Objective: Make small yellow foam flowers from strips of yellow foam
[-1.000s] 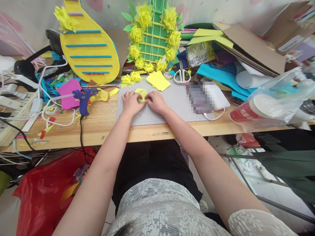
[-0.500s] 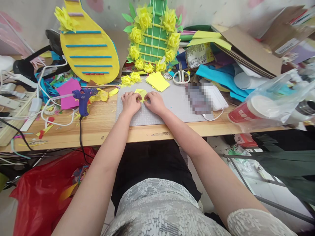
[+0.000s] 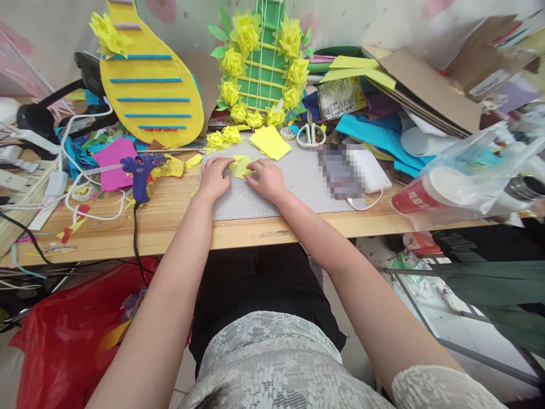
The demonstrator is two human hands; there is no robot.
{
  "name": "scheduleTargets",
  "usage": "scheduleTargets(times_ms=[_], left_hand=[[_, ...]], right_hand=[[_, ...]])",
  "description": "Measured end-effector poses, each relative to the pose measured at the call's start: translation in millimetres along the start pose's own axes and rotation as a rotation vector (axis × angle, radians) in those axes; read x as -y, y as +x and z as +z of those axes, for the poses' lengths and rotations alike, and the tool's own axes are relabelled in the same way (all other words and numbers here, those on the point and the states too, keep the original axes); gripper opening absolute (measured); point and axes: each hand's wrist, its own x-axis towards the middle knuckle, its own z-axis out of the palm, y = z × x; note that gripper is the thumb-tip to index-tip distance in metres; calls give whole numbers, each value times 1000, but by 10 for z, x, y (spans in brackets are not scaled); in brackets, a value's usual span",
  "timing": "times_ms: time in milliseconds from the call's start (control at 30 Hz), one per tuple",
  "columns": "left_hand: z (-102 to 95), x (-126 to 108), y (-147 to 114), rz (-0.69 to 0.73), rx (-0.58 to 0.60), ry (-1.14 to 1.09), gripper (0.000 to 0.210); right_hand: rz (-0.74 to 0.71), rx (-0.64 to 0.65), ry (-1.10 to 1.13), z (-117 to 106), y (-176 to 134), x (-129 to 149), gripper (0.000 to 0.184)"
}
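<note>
A small piece of folded yellow paper (image 3: 240, 167) lies on the grey cutting mat (image 3: 251, 201) between my two hands. My left hand (image 3: 214, 177) is at its left edge, fingers curled and fingertips against the paper. At the right edge, my right hand (image 3: 267, 179) has its thumb and fingers closed on the paper. Just behind rests a stack of yellow paper squares (image 3: 271, 142). Loose yellow paper flowers (image 3: 224, 137) lie to its left, and white-handled scissors (image 3: 310, 135) to its right.
A blue glue gun (image 3: 142, 175) with its cord stands on the left. Behind are a yellow lute-shaped cutout (image 3: 153, 108) and a green one (image 3: 264, 68) ringed with flowers. On the right are a blurred-out phone (image 3: 342, 171), a white power bank (image 3: 369, 169) and a bagged red cup (image 3: 419, 196).
My left hand has shifted left, showing more of the yellow paper between the hands. My right hand stays near the paper's right edge. The whole view has moved slightly.
</note>
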Motion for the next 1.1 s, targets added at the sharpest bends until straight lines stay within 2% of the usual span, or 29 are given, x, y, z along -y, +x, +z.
scheduleTargets(times_ms=[133,233,333,500,767,967,1100], left_hand=[[18,-59,-16,-60,-25,51,58],[16,-106,-40,-81,-74,58,57],[3,-123,-60,-91,-106,58,56],[-6,-117,-67,-17,-101,43,55],[12,-168,-62,-1,-52,43,25],[36,-175,-78,22,-82,44,26],[43,-178,-89,26,-65,8,34]], right_hand=[[-197,-3,-122,21,11,101,28],[-243,49,-181,39,35,162,31],[-204,57,-189,37,55,150,34],[-116,-45,-69,29,53,-22,30],[30,-88,139,5,13,-232,34],[124,-76,191,2,11,-205,36],[205,-80,286,13,17,-212,35]])
